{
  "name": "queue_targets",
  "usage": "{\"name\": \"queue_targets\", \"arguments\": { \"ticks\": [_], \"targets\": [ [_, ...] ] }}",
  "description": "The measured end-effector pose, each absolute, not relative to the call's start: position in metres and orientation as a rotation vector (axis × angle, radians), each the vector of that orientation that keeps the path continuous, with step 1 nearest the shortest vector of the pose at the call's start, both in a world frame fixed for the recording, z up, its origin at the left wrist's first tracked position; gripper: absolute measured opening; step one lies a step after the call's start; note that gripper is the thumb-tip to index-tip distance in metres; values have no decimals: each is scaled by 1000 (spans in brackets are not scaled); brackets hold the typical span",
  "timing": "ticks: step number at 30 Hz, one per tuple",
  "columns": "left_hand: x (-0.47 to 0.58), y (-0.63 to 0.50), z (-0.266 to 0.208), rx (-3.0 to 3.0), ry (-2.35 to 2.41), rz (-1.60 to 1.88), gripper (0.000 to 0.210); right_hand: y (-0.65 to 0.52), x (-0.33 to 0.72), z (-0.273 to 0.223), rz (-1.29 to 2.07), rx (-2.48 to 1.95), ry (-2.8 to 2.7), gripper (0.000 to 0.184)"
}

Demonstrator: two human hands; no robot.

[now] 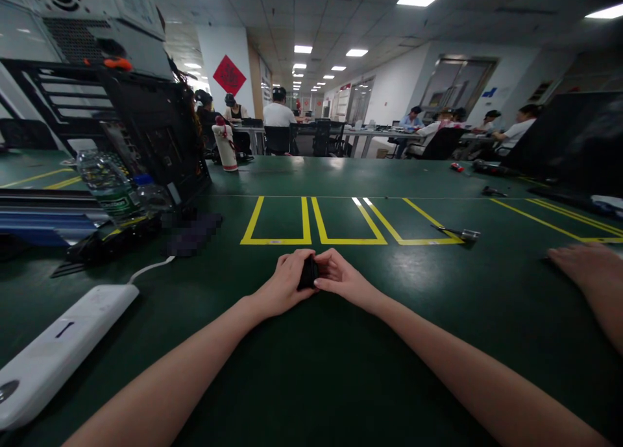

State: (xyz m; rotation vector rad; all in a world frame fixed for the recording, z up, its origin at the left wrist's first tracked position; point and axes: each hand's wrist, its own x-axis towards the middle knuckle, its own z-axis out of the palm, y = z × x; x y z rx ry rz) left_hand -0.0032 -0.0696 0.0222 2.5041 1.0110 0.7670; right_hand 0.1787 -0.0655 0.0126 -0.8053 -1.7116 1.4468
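A small black object (pixel 308 274), its kind too covered to tell, is between my two hands just above or on the green table (pixel 311 382). From the left, my left hand (pixel 286 279) wraps round it, fingers over its top and thumb below. On the other side my right hand (pixel 344 281) closes on its right edge with thumb and fingertips. Ahead of both hands, yellow tape outlines (pixel 350 242) mark the table top.
A metal-ended tool (pixel 468 235) lies on the right outline. Another person's hand (pixel 579 263) rests at far right. To my left are a white power strip (pixel 73 343), a blurred dark slab (pixel 195 235), water bottles (pixel 104 181) and an open black computer case (pixel 160 135). A cream cylinder (pixel 225 145) stands further back.
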Motion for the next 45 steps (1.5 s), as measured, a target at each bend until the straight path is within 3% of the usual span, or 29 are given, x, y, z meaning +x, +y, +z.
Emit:
{"name": "queue_targets", "arguments": {
  "ticks": [5, 18, 23, 37, 42, 45],
  "targets": [
    [-3, -69, 21, 2547, 966, 770, 55, -62, 175, 7, 1351, -869, -1658, 18],
    [-4, -74, 27, 2558, 972, 734, 52, -65, 179, 10, 1446, -799, -1704, 36],
    [-4, -73, 22, 2576, 973, 763, 55, -64, 175, 9, 1372, -834, -1642, 18],
    [-5, -74, 23, 2595, 970, 768, 54, -61, 179, 7, 1450, -788, -1694, 32],
    [-3, -69, 15, 2616, 984, 809, 55, -59, 175, 3, 1376, -774, -1652, 17],
    [-3, -69, 14, 2620, 985, 823, 55, -59, 174, 2, 1354, -843, -1645, 22]
  ]
}}
